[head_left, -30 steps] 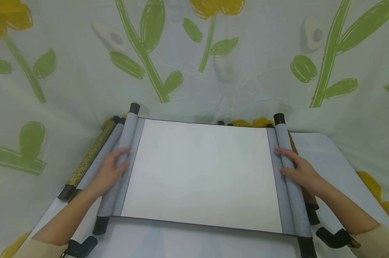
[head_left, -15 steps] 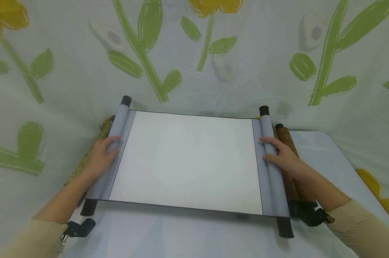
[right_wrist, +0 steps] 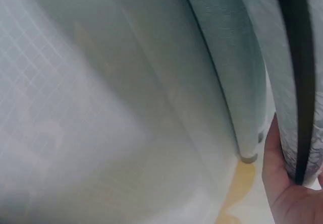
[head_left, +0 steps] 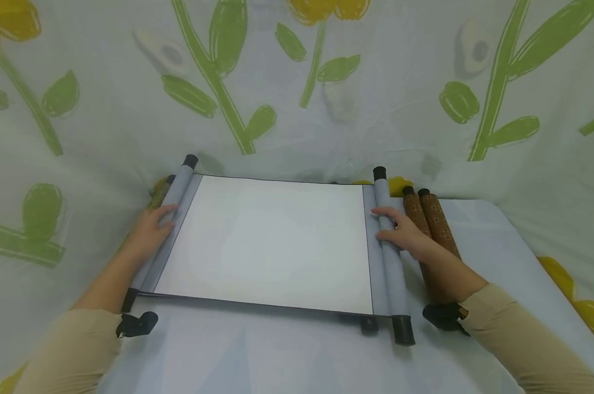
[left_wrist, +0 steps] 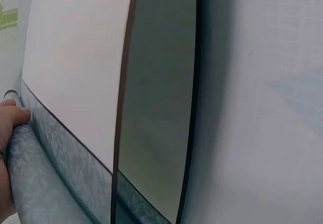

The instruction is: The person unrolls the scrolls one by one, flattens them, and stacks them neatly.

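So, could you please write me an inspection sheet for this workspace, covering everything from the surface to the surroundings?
Surface: pale table with faint blue shapes.
Job's things: scroll, spread open, white sheet between grey-blue rollers with dark ends; another bordered sheet shows beneath it in the left wrist view.
Clutter: two brown patterned rolls on the right; yellowish roll at left, mostly hidden.
Hands: left hand and right hand each grip one roller.
Cables: nothing seen.
Surroundings: pale backdrop printed with green leaves and yellow flowers.
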`<act>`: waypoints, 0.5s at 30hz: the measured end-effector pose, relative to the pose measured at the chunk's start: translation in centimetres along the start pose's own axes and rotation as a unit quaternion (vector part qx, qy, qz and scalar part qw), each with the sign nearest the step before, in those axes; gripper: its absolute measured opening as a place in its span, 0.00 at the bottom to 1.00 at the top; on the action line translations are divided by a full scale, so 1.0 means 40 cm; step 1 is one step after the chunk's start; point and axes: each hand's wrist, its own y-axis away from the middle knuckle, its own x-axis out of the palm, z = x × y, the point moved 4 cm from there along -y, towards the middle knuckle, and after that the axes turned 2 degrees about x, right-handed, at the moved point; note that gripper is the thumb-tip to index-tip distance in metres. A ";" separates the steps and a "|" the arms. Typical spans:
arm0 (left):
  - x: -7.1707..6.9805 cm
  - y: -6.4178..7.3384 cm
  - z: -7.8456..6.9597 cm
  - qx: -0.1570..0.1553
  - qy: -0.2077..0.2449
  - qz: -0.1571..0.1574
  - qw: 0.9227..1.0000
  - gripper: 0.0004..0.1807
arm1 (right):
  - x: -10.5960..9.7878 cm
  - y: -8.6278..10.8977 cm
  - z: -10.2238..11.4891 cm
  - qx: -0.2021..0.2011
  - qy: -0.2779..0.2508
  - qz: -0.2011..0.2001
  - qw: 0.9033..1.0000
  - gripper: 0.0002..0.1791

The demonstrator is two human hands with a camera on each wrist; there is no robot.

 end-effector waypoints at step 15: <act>0.053 -0.007 0.045 -0.023 -0.152 0.015 0.988 0.24 | 0.062 -0.085 -0.037 0.038 -0.025 0.011 0.999 0.34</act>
